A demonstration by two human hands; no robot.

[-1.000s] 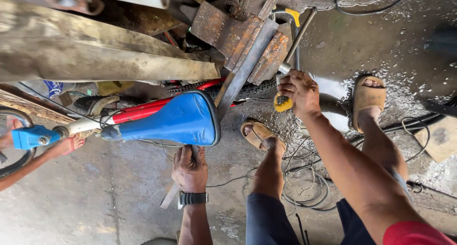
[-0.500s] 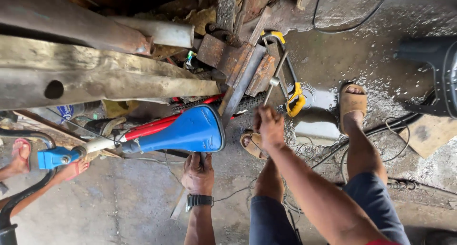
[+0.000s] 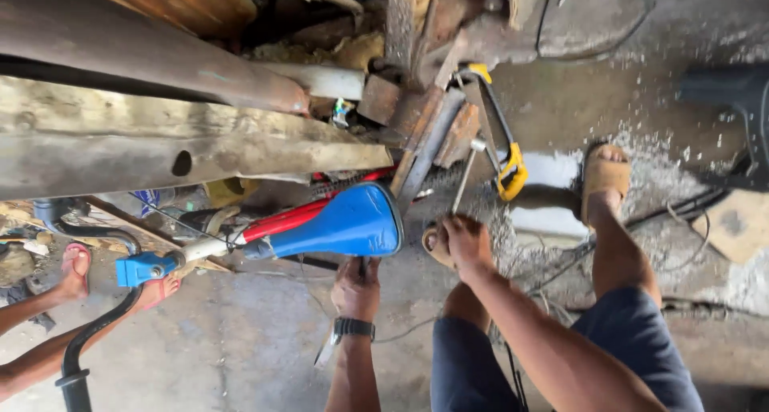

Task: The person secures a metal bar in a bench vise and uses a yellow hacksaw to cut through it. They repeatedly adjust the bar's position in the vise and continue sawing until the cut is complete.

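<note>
My left hand, with a black wristwatch, is closed around a dark stem under the wide end of a blue tapered part. That part sits on a red tube. My right hand grips the lower end of a thin metal rod tool. The rod's head reaches up beside a yellow-handled hacksaw that hangs on rusty metal pieces. My sandalled feet stand on the wet concrete floor.
A long worn wooden beam and a rusty pipe cross the top left. Another person's feet in red flip-flops are at the left, near a blue clamp and a black curved tube. Cables trail at the right.
My right hand has come down from beside the hacksaw's yellow handle to near my foot, still on the rod. My left hand stays under the blue part. The view has shifted.
</note>
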